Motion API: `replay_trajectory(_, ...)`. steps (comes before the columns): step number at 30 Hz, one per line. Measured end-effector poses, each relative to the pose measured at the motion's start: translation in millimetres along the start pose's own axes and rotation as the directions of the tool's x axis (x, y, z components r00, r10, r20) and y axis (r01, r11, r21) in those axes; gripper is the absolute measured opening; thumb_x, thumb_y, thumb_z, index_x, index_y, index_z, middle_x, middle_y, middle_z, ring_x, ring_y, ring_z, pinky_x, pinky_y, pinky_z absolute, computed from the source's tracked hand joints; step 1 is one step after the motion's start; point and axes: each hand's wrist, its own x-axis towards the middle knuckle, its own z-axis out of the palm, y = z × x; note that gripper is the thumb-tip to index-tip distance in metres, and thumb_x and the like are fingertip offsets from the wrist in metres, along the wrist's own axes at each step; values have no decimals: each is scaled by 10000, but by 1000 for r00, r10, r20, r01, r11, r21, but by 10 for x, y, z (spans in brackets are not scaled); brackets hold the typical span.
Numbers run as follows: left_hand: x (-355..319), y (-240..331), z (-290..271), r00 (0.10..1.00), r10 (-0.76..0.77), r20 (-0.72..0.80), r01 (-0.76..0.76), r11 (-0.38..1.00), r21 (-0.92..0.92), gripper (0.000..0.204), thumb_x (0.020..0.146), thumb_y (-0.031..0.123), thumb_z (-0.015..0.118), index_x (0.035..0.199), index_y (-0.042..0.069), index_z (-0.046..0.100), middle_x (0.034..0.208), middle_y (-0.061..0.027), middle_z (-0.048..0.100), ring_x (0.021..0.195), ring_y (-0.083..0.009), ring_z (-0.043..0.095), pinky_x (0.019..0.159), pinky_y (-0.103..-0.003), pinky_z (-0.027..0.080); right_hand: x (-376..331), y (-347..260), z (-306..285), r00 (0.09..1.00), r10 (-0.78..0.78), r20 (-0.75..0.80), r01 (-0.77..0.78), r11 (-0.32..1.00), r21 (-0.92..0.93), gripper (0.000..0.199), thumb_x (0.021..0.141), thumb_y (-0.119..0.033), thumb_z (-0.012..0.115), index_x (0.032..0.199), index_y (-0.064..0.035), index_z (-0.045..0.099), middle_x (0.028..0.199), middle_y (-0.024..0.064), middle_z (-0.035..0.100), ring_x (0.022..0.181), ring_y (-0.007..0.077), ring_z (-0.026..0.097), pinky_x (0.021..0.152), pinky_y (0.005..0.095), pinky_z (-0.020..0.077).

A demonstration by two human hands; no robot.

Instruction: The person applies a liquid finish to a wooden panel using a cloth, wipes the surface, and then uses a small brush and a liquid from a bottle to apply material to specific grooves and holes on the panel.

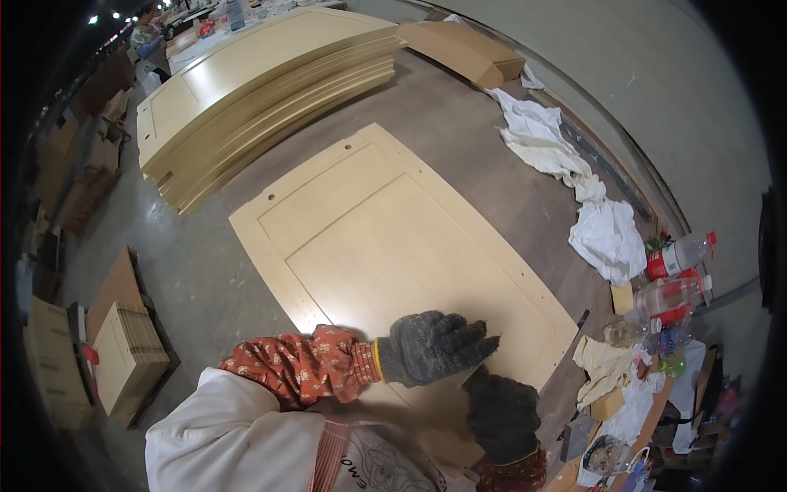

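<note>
Panel point(392, 238), cream w/ grooved frame, lies flat on bench point(500, 193), set at an angle; its near long edge seems to stick out past bench edge, prob. so it's within easy reach. Grooved face up, presumably to keep that side accessible. L hand point(438, 348), dark knit glove, is over near part of panel, fingers extended & slightly bent; can't tell if palm touches or if anything is under it, so grip state unclear. R hand point(502, 414), also gloved, is just beside L, nearer the body; fingers bent, palm hidden, can't tell if grip is clenched or has sth in it. Gloves likely there to protect skin and keep finish free of prints. Stack point(279, 90) of similar panels sits at far L, well apart from hands, leaving working room around the single one. White cloth point(607, 234) lies bunched along R side, bottles point(668, 297) near it, both off the panel, prob. to keep its face unobstructed. Carton point(459, 51) at far end, beyond panel, next to stack.
</note>
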Motion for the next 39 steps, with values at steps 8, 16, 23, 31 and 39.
replay_trajectory(8,-529,-1235,-905,974,-213,-73,214,977,2,480,728,224,655,1163,32,593,1024,-142,654,780,-279,645,663,-374,531,1145,-413,282,925,244,-291,-1,768,641,228,831,-70,580,1052,-86,632,775,66,647,636,202,624,547,326,490)
replay_trajectory(16,-1527,-2171,-1243,788,-563,-249,573,819,-40,652,673,286,830,1192,16,540,994,-129,659,852,-273,662,746,-353,543,2711,-625,478,780,543,312,-245,-193,950,177,945,-173,529,1017,-32,610,671,12,580,497,91,502,455,224,402)
replay_trajectory(23,-2026,-2338,-1233,741,-667,-79,577,692,-433,699,739,135,780,1338,27,436,1278,-140,541,1129,-248,557,949,-361,467,3287,-656,960,750,558,355,-63,-474,878,176,941,-196,535,980,-37,601,625,12,550,463,97,468,418,235,393)
replay_trajectory(31,-2220,-2340,-1061,615,-782,103,487,275,-829,590,922,273,571,1422,72,330,1432,-104,397,1222,-229,479,1009,-388,434,3408,-641,1021,727,571,381,-42,-517,855,173,931,-200,540,978,-40,588,600,9,521,445,101,449,391,230,369)
replay_trajectory(39,-2219,-2357,-900,526,-849,56,476,239,-846,569,892,299,548,1382,56,390,1379,-119,435,1199,-246,487,1005,-390,422,3165,-757,1155,731,609,308,63,-509,859,175,920,-193,556,977,-30,585,583,22,511,423,112,431,382,235,347)
